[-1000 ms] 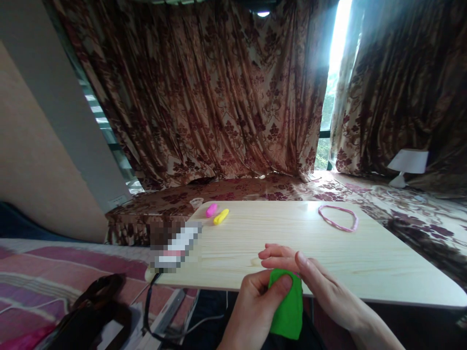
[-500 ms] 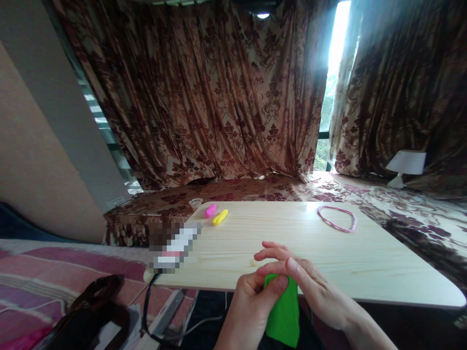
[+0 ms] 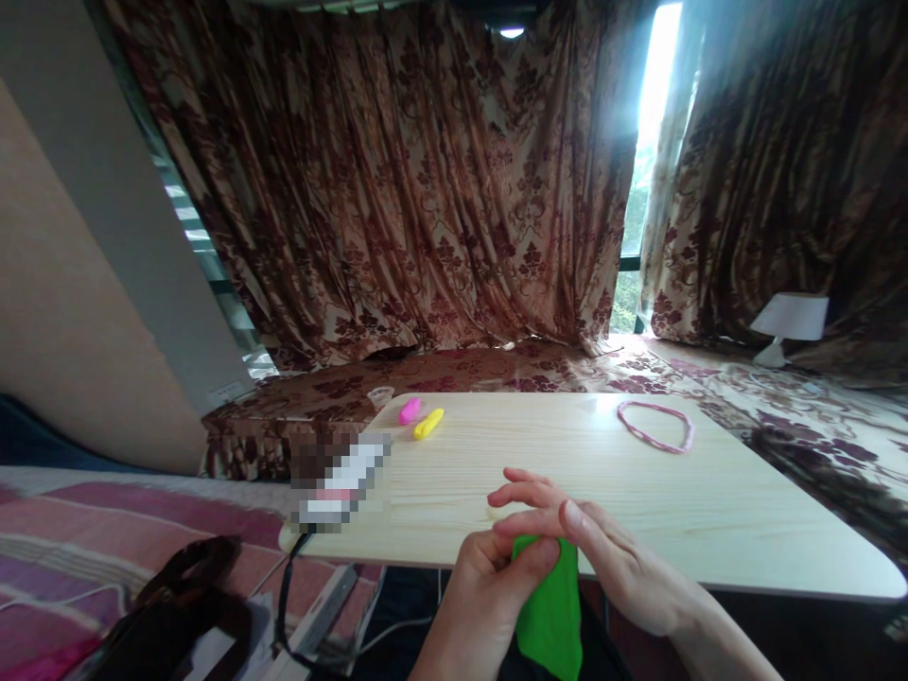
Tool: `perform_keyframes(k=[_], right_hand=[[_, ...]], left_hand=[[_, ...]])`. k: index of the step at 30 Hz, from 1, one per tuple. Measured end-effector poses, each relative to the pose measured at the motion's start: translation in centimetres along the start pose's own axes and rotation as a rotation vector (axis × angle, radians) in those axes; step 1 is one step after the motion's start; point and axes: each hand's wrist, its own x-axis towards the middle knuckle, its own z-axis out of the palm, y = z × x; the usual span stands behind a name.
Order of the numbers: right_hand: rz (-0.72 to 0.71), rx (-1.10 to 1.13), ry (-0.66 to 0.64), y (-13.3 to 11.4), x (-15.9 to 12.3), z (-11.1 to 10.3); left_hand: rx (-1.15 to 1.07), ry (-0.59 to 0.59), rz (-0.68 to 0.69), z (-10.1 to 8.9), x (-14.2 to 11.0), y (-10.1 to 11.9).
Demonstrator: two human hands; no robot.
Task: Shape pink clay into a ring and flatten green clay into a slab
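Observation:
A flat strip of green modelling clay [image 3: 551, 615] hangs over the near edge of the table. My left hand [image 3: 479, 591] is closed on its upper end, the thumb lying across the front. My right hand [image 3: 602, 549] rests against the top and right side of the clay, its fingers stretched out to the left above my left hand. Part of the strip's top edge is hidden by the fingers. Farther off on the table lie a pink clay stick [image 3: 410, 410] and a yellow clay stick [image 3: 428, 424], side by side.
The pale wooden table [image 3: 744, 539] spans the view. On its far right lies a pink twisted loop [image 3: 656, 445]. A blurred-out white object [image 3: 344, 482] with a black cable is at the left edge. A small clear container [image 3: 381, 394] and a white lamp [image 3: 789, 317] stand beyond.
My right fingers have shifted slightly to the left. The lower end of the green clay hangs a little lower. The things on the table have not moved.

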Motion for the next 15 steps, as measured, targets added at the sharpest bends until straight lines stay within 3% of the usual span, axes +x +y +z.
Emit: perform_keyframes(k=[3,9,15], right_hand=[[0.018,-0.006,0.063,0.4,-0.3,-0.3],[0.06,-0.046,0.075,0.8,-0.8,-0.3],[0.083,0.022,0.383,2.5,-1.0,0.3]], left_hand=[[0.025,0.029,-0.065,-0.5,0.0,0.4],[-0.013,0.086,-0.048,-0.3,-0.1,1.2],[-0.326,0.263,0.046,0.3,0.6,1.0]])
